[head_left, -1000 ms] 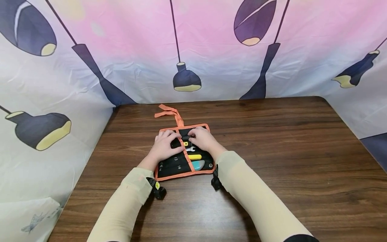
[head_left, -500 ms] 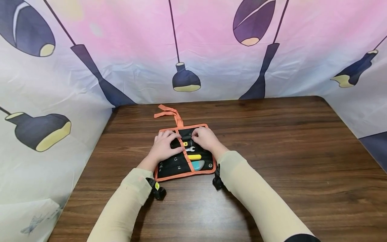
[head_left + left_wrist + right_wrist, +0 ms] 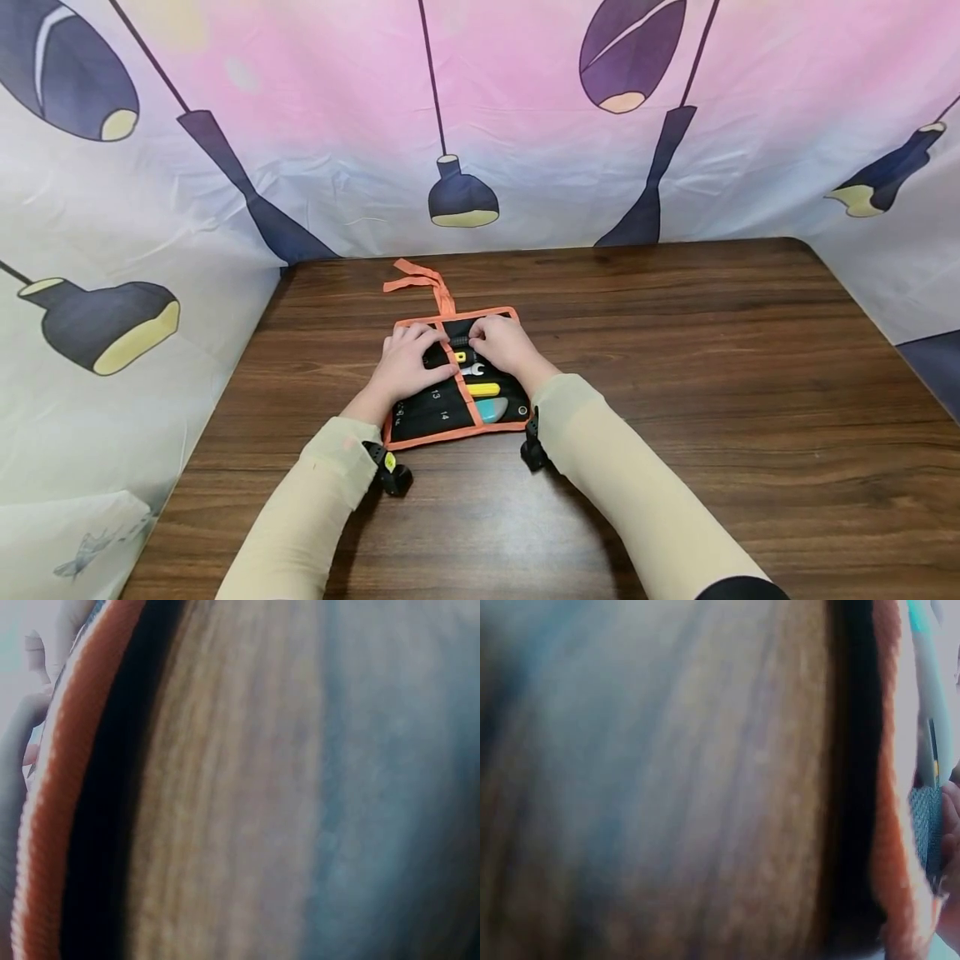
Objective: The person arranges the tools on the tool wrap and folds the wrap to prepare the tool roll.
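Observation:
A black tool roll (image 3: 420, 421) with orange edging lies unfolded on the table. My left hand (image 3: 405, 362) rests on its pocketed left half, thumb and fingers spread near the orange middle strip. With curled fingers, my right hand (image 3: 506, 343) pinches the end of a black ribbed handle (image 3: 459, 342) that sticks out of a top pocket. Below it, a yellow-and-black handle (image 3: 461, 357), an open-end wrench (image 3: 476, 369), a yellow handle (image 3: 483, 389) and a teal-and-grey handle (image 3: 492, 409) poke from pockets. Both wrist views show mostly blurred table and the roll's orange edge (image 3: 71, 765).
Orange tie straps (image 3: 431, 279) trail from the roll's far edge. The dark wooden table (image 3: 697, 358) extends to the right and toward the front. A printed cloth backdrop (image 3: 525, 167) hangs behind and along the sides.
My right hand shifts slightly right along the ribbed handle, then back left toward the middle strip. My left hand stays in place on the roll.

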Tool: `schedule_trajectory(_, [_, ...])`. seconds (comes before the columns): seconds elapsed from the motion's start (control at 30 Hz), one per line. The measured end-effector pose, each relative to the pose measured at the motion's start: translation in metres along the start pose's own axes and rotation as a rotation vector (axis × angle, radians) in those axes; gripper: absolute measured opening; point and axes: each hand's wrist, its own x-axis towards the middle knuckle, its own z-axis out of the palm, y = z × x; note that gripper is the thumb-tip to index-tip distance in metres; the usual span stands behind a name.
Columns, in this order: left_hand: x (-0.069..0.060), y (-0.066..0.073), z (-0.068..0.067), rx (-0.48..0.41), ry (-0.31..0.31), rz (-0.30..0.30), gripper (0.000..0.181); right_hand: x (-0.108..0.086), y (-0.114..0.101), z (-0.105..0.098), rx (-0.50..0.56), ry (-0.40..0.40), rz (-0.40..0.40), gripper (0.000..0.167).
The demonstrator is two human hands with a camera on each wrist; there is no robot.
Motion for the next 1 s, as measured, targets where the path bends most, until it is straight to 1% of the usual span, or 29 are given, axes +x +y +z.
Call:
schedule_trajectory(0.27, [-0.0014, 0.0, -0.0006, -0.002, -0.003, -0.005, 0.053, 0.0015, -0.0016, 0.0055, 0.014, -0.003, -0.005, 0.011])
schedule_trajectory(0.5, [-0.0014, 0.0002, 0.0001, -0.081, 0.029, -0.004, 0.049, 0.0021, 0.0024, 0.0072, 0.052, 0.008, 0.005, 0.01])
schedule_trajectory(0.57, [-0.0013, -0.0004, 0.0012, -0.088, 0.037, -0.003, 0.048, 0.0026, 0.004, 0.0073, 0.057, 0.007, 0.008, 0.011])
schedule_trajectory(0.77, [-0.0017, -0.001, 0.0024, -0.08, 0.051, 0.006, 0.047, 0.0018, 0.0028, 0.0061, 0.05, 0.002, 0.008, 0.012])
schedule_trajectory(1.0, [-0.002, 0.0006, -0.0009, -0.077, 0.049, 0.013, 0.048, 0.0028, -0.004, 0.0062, 0.015, -0.005, 0.008, 0.012])
